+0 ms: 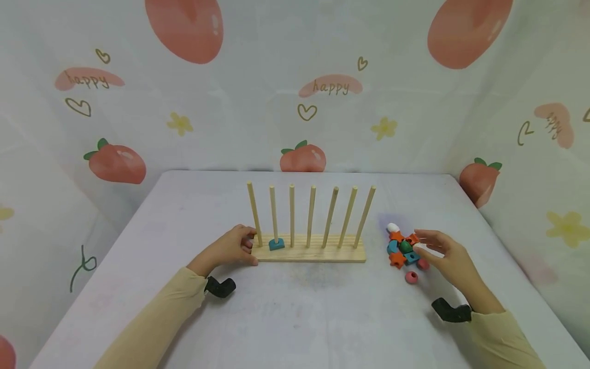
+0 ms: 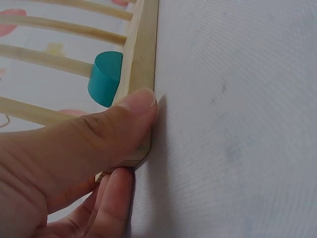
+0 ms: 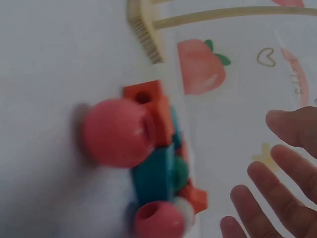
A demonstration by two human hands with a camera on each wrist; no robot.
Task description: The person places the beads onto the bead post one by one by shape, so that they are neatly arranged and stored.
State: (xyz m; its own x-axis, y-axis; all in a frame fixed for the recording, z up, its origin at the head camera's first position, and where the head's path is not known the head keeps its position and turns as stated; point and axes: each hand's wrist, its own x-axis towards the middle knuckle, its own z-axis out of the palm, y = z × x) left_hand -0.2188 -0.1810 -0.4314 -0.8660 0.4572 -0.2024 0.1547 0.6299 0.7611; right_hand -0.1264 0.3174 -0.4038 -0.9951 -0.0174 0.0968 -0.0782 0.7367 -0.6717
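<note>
My left hand (image 1: 236, 245) grips the left end of a wooden pegboard (image 1: 318, 254), its thumb on the front edge and its fingers at the end. A row of several upright wooden pegs (image 1: 292, 215) rises from the base. One blue half-round bead (image 1: 276, 245) sits at the foot of the second peg from the left; the left wrist view shows the same bead (image 2: 105, 79) beside the thumb. Just right of the bead pile, my right hand (image 1: 447, 256) hovers with fingers spread and nothing between them. In the right wrist view those fingers (image 3: 272, 193) are extended apart from the beads.
The pile holds orange star beads (image 1: 397, 260), a green bead (image 1: 405, 247), blue beads (image 1: 411, 257), a white bead (image 1: 393, 227) and pink round beads. One pink bead (image 1: 412, 277) lies nearer the front. A fruit-printed cloth (image 1: 258, 102) hangs behind the table.
</note>
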